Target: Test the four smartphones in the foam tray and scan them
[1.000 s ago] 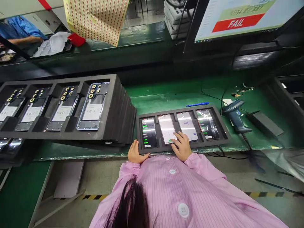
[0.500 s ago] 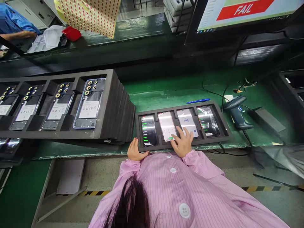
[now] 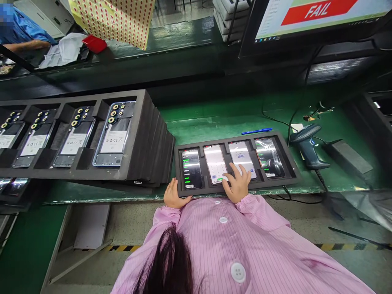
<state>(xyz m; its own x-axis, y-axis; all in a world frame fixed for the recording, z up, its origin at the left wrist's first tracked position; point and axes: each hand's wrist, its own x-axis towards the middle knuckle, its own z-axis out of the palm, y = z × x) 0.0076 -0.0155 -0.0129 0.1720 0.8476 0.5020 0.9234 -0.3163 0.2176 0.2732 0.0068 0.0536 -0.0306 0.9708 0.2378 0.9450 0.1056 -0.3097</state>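
A black foam tray (image 3: 211,188) lies at the bench's front edge with several phones in its slots, screens up. My left hand (image 3: 175,195) rests open against the tray's left front corner, thumb out to the side. My right hand (image 3: 237,183) is over the tray with its fingers apart and holds nothing. Its thumb is at the lower edge of the white-screen phone (image 3: 214,161); other fingers lie over the light-grey-screen phone (image 3: 240,152). The outer left phone (image 3: 192,167) and outer right phone (image 3: 269,157) show dark screens with green lines.
A tall stack of foam trays (image 3: 150,139) holding back-up phones (image 3: 114,134) stands left. On the right lie a barcode scanner (image 3: 309,143), cables and a grey block (image 3: 350,157). A blue pen (image 3: 256,131) lies behind the tray. A monitor (image 3: 318,20) reads FAIL. A blue-sleeved person (image 3: 24,30) is across.
My right hand has shifted very slightly to the right, its thumb still by the white-screen phone's lower edge. The left hand stays put. The view has moved slightly.
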